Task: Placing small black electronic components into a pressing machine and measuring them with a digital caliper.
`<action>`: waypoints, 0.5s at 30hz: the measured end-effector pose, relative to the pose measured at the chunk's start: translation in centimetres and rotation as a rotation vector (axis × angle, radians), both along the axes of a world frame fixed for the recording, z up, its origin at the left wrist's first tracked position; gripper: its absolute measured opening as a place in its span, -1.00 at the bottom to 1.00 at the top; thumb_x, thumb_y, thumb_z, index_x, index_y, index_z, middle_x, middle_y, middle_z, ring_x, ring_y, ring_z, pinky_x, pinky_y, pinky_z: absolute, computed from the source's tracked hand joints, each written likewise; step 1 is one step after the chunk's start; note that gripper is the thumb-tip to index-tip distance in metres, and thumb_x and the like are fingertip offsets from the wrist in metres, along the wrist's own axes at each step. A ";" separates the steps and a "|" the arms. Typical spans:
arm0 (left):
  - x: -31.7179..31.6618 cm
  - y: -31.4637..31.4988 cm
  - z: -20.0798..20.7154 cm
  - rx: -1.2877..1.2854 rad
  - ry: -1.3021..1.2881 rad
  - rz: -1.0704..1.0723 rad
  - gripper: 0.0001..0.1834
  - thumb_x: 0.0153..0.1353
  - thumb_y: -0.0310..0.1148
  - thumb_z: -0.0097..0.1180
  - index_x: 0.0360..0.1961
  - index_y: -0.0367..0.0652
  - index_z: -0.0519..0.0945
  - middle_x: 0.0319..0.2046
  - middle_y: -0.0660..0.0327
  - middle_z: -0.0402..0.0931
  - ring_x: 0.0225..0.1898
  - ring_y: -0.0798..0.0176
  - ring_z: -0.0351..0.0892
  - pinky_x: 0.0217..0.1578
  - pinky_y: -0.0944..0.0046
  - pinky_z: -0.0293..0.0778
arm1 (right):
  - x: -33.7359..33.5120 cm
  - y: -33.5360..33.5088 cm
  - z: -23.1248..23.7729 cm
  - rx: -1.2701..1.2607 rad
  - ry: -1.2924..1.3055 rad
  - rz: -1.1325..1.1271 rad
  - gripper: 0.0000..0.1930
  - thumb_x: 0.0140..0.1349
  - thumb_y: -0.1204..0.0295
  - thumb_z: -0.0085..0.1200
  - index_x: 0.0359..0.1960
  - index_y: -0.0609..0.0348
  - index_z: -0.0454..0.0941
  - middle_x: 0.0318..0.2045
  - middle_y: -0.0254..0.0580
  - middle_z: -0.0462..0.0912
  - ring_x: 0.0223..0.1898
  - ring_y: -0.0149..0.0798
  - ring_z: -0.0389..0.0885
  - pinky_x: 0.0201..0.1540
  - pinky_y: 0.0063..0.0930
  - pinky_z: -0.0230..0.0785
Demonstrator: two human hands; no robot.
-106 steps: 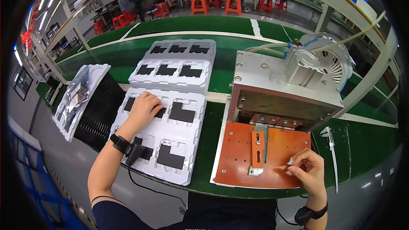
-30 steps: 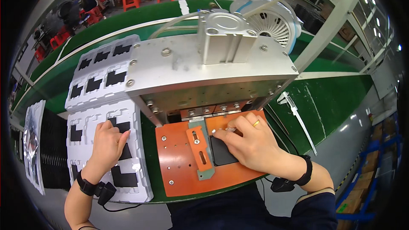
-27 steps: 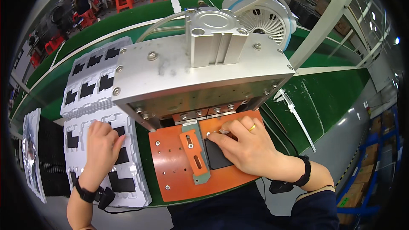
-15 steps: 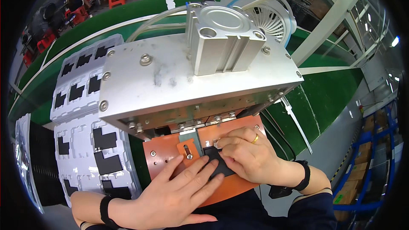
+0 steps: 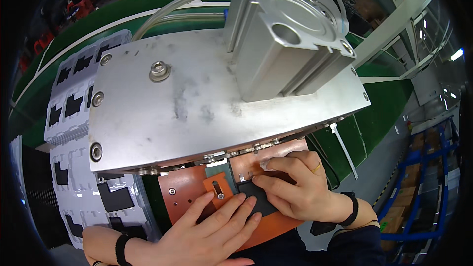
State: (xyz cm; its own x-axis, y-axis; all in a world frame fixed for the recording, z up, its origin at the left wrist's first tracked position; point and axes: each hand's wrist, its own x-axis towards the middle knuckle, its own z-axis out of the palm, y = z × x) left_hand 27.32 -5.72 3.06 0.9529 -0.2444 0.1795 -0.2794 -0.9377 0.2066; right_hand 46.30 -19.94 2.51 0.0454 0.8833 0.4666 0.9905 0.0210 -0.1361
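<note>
My left hand [image 5: 212, 229] lies flat with its fingers apart, the fingertips pressing on a flat black piece [image 5: 255, 198] and the orange plate [image 5: 276, 224] under it. At the far edge of the black piece is my right hand [image 5: 298, 184], its fingers bent and closed. A small translucent scrap [image 5: 265, 165] shows at its index fingertip, while the thumb tip stays by the black piece. Left of the piece, a small orange slotted block [image 5: 217, 187] is screwed onto the plate beside a grey-green strip [image 5: 218, 168].
A metal press housing [image 5: 162, 103] with a square air cylinder [image 5: 290, 54] and hoses [image 5: 182, 7] overhangs the plate's far side. White trays [image 5: 79, 167] of black cut pieces stand at left on a green surface. Blue shelving [image 5: 419, 192] with boxes is at far right.
The housing looms larger as the view has shifted. My right index finger has drawn away from the black piece with the translucent scrap, spreading from the thumb. My left hand stays pressed down.
</note>
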 end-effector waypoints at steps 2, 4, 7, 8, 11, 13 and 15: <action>-0.1 0.0 0.0 0.022 -0.004 0.000 -0.24 0.14 0.39 -0.07 0.07 -0.03 0.56 0.11 0.18 0.49 0.13 0.19 0.45 0.23 -0.12 0.11 | -0.2 0.1 0.1 -0.010 -0.007 -0.002 -0.72 -0.03 0.44 0.19 -0.21 -0.04 0.62 -0.15 -0.41 0.54 -0.22 -0.32 0.37 -0.20 -0.46 0.22; 0.0 -0.1 -0.1 0.000 0.001 0.000 -0.24 0.14 0.38 -0.06 0.06 -0.03 0.56 0.11 0.18 0.49 0.15 0.20 0.44 0.24 -0.13 0.10 | -0.3 0.0 0.0 -0.026 -0.086 -0.041 -0.72 -0.01 0.42 0.18 -0.19 -0.04 0.62 -0.15 -0.39 0.53 -0.21 -0.31 0.38 -0.19 -0.43 0.22; 0.1 -0.3 0.3 -0.006 0.005 0.020 -0.25 0.14 0.37 -0.05 0.05 -0.04 0.57 0.10 0.17 0.49 0.15 0.18 0.44 0.23 -0.12 0.10 | -0.2 0.2 0.0 -0.017 -0.114 -0.041 -0.69 0.00 0.42 0.16 -0.14 -0.03 0.61 -0.15 -0.37 0.51 -0.19 -0.29 0.39 -0.17 -0.40 0.22; 0.2 -0.4 0.4 -0.005 0.006 0.015 -0.25 0.14 0.37 -0.05 0.05 -0.04 0.57 0.10 0.17 0.49 0.15 0.18 0.44 0.23 -0.12 0.10 | -0.2 0.3 0.1 -0.016 -0.113 -0.046 -0.69 0.00 0.42 0.16 -0.14 -0.03 0.61 -0.15 -0.37 0.51 -0.19 -0.29 0.39 -0.17 -0.40 0.22; 0.2 -0.2 0.5 0.024 -0.021 0.014 -0.26 0.13 0.37 -0.03 0.04 -0.04 0.58 0.10 0.15 0.50 0.13 0.16 0.44 0.23 -0.13 0.10 | -0.3 0.4 0.0 -0.082 0.031 -0.091 -0.65 0.01 0.42 0.15 -0.09 -0.02 0.60 -0.12 -0.32 0.48 -0.15 -0.25 0.39 -0.15 -0.37 0.23; 0.2 -0.3 0.5 0.033 -0.023 0.016 -0.26 0.12 0.37 -0.02 0.03 -0.05 0.58 0.08 0.14 0.50 0.12 0.14 0.44 0.23 -0.14 0.10 | -0.1 0.0 -0.3 -0.055 0.028 -0.047 -0.63 0.02 0.42 0.15 -0.06 0.00 0.59 -0.06 -0.27 0.46 -0.10 -0.21 0.38 -0.11 -0.33 0.26; 0.2 -0.3 0.4 0.026 -0.029 0.014 -0.26 0.12 0.37 -0.01 0.03 -0.04 0.58 0.07 0.14 0.51 0.12 0.14 0.44 0.23 -0.14 0.10 | 0.1 -0.1 -0.3 -0.079 0.069 0.031 -0.63 0.03 0.43 0.14 -0.05 0.00 0.59 -0.05 -0.25 0.46 -0.08 -0.19 0.38 -0.10 -0.32 0.27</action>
